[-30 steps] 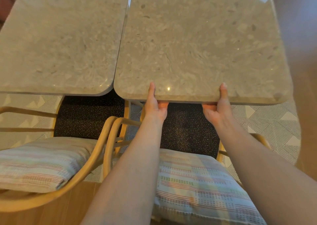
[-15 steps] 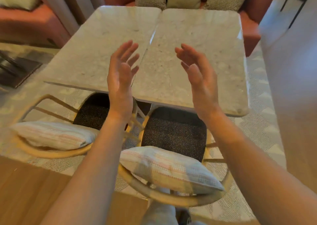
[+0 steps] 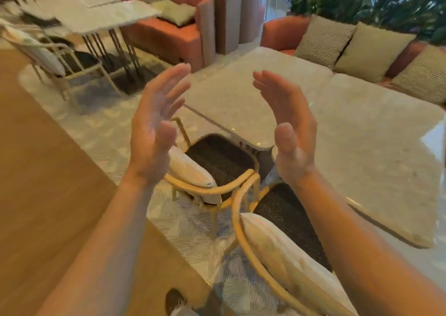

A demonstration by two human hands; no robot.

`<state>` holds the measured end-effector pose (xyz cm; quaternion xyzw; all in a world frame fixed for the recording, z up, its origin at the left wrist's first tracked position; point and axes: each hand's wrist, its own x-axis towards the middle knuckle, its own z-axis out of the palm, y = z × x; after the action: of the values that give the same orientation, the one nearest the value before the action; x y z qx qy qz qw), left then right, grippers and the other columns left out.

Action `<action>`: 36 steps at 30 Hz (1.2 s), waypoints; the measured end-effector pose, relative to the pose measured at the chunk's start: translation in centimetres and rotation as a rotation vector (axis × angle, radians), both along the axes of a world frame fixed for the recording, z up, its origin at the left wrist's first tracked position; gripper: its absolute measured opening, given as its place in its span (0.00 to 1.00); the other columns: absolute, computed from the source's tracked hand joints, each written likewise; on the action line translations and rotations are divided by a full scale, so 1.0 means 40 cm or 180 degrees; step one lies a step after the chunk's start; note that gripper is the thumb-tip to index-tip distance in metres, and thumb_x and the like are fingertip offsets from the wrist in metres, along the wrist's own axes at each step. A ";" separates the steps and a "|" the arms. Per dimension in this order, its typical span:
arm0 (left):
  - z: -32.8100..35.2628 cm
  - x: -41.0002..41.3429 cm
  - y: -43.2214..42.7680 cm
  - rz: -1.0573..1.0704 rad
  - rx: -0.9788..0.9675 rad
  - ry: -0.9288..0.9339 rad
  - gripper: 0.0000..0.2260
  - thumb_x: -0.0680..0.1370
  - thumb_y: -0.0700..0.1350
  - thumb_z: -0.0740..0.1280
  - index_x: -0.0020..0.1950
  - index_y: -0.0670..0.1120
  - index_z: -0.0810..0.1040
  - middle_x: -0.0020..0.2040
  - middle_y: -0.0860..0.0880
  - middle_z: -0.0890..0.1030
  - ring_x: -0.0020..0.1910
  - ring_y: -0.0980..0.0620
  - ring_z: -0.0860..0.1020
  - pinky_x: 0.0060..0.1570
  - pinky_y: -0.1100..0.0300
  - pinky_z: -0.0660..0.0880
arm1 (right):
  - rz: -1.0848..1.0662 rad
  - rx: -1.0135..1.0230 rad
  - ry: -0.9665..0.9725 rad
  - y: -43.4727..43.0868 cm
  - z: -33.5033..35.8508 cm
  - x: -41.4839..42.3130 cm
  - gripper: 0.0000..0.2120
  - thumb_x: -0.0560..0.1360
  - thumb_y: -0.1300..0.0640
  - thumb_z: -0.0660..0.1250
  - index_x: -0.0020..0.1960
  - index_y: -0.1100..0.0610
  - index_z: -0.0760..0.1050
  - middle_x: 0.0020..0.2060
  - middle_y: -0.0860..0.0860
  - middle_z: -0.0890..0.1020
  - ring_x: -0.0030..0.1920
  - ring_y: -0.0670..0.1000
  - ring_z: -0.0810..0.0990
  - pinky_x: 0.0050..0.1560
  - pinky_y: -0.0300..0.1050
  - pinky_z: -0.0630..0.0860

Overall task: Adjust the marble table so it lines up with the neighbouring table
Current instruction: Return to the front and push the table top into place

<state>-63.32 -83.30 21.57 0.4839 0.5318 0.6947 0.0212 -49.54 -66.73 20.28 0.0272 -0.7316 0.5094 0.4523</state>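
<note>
Two pale marble tables stand side by side, right of centre. The marble table [image 3: 376,146] on the right touches the neighbouring table [image 3: 231,96] on the left along a thin seam, and their near edges look roughly level. My left hand [image 3: 154,127] and my right hand [image 3: 289,127] are raised in the air in front of the tables, palms facing each other, fingers spread. Neither hand touches a table or holds anything. The view is blurred by motion.
Two rattan chairs [image 3: 217,190] with striped cushions [image 3: 284,250] are tucked under the near edges. An orange sofa with pillows [image 3: 371,50] runs behind the tables. Another marble table [image 3: 96,14] with a chair stands at far left. Planters [image 3: 226,19] and plants line the back.
My hands let go of the marble table's near edge and rose open into the air. The view pulled back and swung left, showing both tables and the room.
</note>
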 end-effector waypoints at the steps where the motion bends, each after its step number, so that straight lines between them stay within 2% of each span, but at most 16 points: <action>1: -0.003 -0.038 -0.037 0.0077 0.0010 -0.0011 0.34 0.72 0.80 0.63 0.73 0.67 0.74 0.77 0.54 0.75 0.79 0.46 0.75 0.77 0.48 0.70 | 0.0139 0.0012 0.0035 -0.026 0.006 -0.055 0.43 0.80 0.27 0.61 0.75 0.64 0.67 0.72 0.61 0.75 0.74 0.63 0.76 0.78 0.58 0.73; 3: -0.004 -0.140 -0.126 0.0284 0.0014 -0.0034 0.34 0.71 0.80 0.63 0.74 0.67 0.74 0.77 0.55 0.76 0.79 0.46 0.75 0.77 0.47 0.70 | 0.0376 0.0070 0.0125 -0.089 0.016 -0.190 0.42 0.81 0.28 0.61 0.75 0.64 0.66 0.72 0.62 0.75 0.74 0.64 0.76 0.78 0.57 0.73; 7: 0.012 -0.350 -0.283 0.0650 0.0019 -0.0034 0.36 0.72 0.79 0.64 0.75 0.63 0.73 0.79 0.46 0.75 0.77 0.44 0.76 0.76 0.45 0.71 | 0.0737 0.0139 0.0245 -0.216 0.025 -0.454 0.43 0.81 0.28 0.61 0.76 0.64 0.65 0.73 0.64 0.75 0.74 0.67 0.77 0.78 0.61 0.74; 14: 0.065 -0.680 -0.438 0.0815 -0.0015 0.0037 0.39 0.72 0.80 0.64 0.76 0.58 0.72 0.77 0.48 0.76 0.75 0.45 0.78 0.75 0.48 0.72 | 0.0859 0.0106 0.0417 -0.362 0.051 -0.832 0.42 0.81 0.28 0.61 0.76 0.63 0.67 0.73 0.64 0.76 0.74 0.67 0.77 0.76 0.67 0.75; 18: 0.075 -0.864 -0.462 0.0909 0.0050 0.0109 0.36 0.72 0.80 0.64 0.75 0.64 0.74 0.77 0.52 0.77 0.75 0.45 0.78 0.73 0.48 0.73 | 0.0958 0.0026 0.0376 -0.383 0.064 -1.020 0.43 0.80 0.27 0.61 0.77 0.62 0.66 0.74 0.63 0.76 0.74 0.66 0.78 0.76 0.61 0.76; 21: 0.059 -1.008 -0.459 0.0984 0.0030 0.0075 0.35 0.73 0.78 0.65 0.76 0.61 0.73 0.78 0.46 0.75 0.75 0.44 0.78 0.72 0.49 0.74 | 0.1054 -0.0011 0.0331 -0.377 0.066 -1.171 0.44 0.80 0.26 0.61 0.77 0.62 0.65 0.74 0.62 0.75 0.75 0.67 0.78 0.77 0.58 0.75; 26: 0.031 -1.268 -0.437 0.1076 -0.0188 0.0070 0.36 0.74 0.76 0.66 0.76 0.58 0.71 0.76 0.48 0.77 0.75 0.45 0.78 0.73 0.47 0.74 | 0.1148 0.0012 0.0337 -0.334 0.040 -1.463 0.44 0.80 0.26 0.60 0.77 0.62 0.65 0.75 0.62 0.75 0.75 0.65 0.78 0.76 0.55 0.75; 31: 0.068 -1.520 -0.413 0.1246 -0.0358 0.0111 0.39 0.74 0.75 0.66 0.77 0.52 0.69 0.79 0.42 0.74 0.76 0.44 0.77 0.73 0.47 0.75 | 0.1292 -0.0056 0.0393 -0.315 0.059 -1.749 0.45 0.79 0.26 0.60 0.77 0.63 0.65 0.74 0.62 0.75 0.74 0.66 0.78 0.76 0.56 0.75; 36: 0.092 -1.760 -0.387 0.1289 -0.0328 0.0074 0.38 0.73 0.76 0.66 0.75 0.55 0.71 0.79 0.42 0.74 0.75 0.42 0.77 0.74 0.47 0.74 | 0.1424 -0.0026 0.0370 -0.284 0.079 -2.007 0.45 0.80 0.26 0.60 0.78 0.63 0.65 0.75 0.64 0.75 0.74 0.64 0.79 0.76 0.56 0.76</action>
<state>-133.72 -98.78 25.26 0.3734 0.6532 0.6511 -0.1003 -129.83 -78.09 23.45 0.2161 -0.6780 0.5975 0.3696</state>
